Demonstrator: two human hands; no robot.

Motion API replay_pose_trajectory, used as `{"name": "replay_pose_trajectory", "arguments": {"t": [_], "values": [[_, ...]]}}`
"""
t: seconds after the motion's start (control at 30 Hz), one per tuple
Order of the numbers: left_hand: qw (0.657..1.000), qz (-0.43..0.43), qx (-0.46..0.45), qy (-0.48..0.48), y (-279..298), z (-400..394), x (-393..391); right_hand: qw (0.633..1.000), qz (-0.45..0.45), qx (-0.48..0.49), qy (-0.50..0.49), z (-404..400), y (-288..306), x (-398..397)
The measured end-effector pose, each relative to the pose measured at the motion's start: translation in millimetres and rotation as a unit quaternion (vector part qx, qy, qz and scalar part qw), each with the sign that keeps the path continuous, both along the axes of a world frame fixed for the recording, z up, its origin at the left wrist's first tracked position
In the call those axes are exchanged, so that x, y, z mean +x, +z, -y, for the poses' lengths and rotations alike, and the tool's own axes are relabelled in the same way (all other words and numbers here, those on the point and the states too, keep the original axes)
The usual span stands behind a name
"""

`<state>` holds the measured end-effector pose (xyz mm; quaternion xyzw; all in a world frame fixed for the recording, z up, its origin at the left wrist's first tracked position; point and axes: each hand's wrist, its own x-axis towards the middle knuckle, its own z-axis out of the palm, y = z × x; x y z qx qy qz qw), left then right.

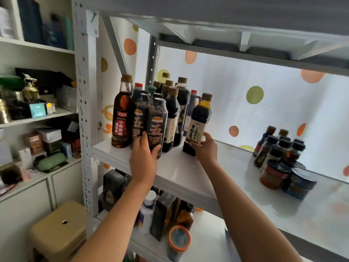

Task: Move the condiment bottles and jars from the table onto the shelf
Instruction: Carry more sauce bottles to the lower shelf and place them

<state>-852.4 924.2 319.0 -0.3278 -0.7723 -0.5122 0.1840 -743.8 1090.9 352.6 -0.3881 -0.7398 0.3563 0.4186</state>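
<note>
A person's two bare arms reach up to a white metal shelf [188,173] with a smooth, glossy board and perforated upright posts.

The left hand [144,156] wraps its fingers around the lower part of a tall cylindrical clear-plastic bottle filled with dark grains, wearing a black label with large orange characters [157,127]. This bottle stands upright at the shelf's front edge, touching a matching twin bottle [139,118] just to its left. Left of that stands a dark amber glass oil bottle with a red label and a brown cap [121,114].

The right hand [204,148] grasps the base of a slim dark sauce bottle with a cream paper label and a brown cap [199,123]. It leans slightly to the left, its base on the shelf board, just to the right of the main group.

Behind these stands a tight cluster of dark bottles with brown and red caps [175,95], all upright toward the shelf's left end.

Far to the right on the same board, well apart, sits a group of small dark spice jars with black lids [281,146], with squat round tins, red and blue [287,176], in front of them.

Behind the shelf hangs a white curtain printed with orange and green dots [255,95]. On the floor at lower left is a tan plastic stool with a round hole in its seat [58,225].
</note>
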Motion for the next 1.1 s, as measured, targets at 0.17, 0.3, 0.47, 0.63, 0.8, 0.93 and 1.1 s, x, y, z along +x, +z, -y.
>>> {"name": "replay_pose_trajectory", "arguments": {"t": [0.17, 0.3, 0.47, 0.63, 0.8, 0.93, 1.1], "values": [[1.000, -0.008, -0.002, 0.014, -6, -5, -4, 1.000, -0.004, -0.007, -0.008, -42, -2, -14], [1.000, -0.011, 0.000, 0.017, -9, -5, -10, 1.000, 0.005, -0.007, -0.026, -72, -2, -25], [1.000, -0.007, 0.006, 0.023, -12, -10, -13, 0.999, 0.023, 0.002, -0.043, -102, -6, -37], [1.000, -0.005, 0.008, 0.020, -11, -10, -13, 0.998, 0.029, -0.004, -0.046, -121, -10, -46], [1.000, -0.001, 0.014, 0.016, -10, -9, -11, 0.996, 0.064, 0.018, -0.057, -126, -12, -48], [1.000, 0.002, 0.013, 0.008, -9, -8, -11, 0.994, 0.090, 0.015, -0.062, -125, -13, -48], [1.000, 0.013, 0.011, 0.004, -10, -5, -10, 0.991, 0.124, -0.005, -0.052, -111, -11, -44]]}}
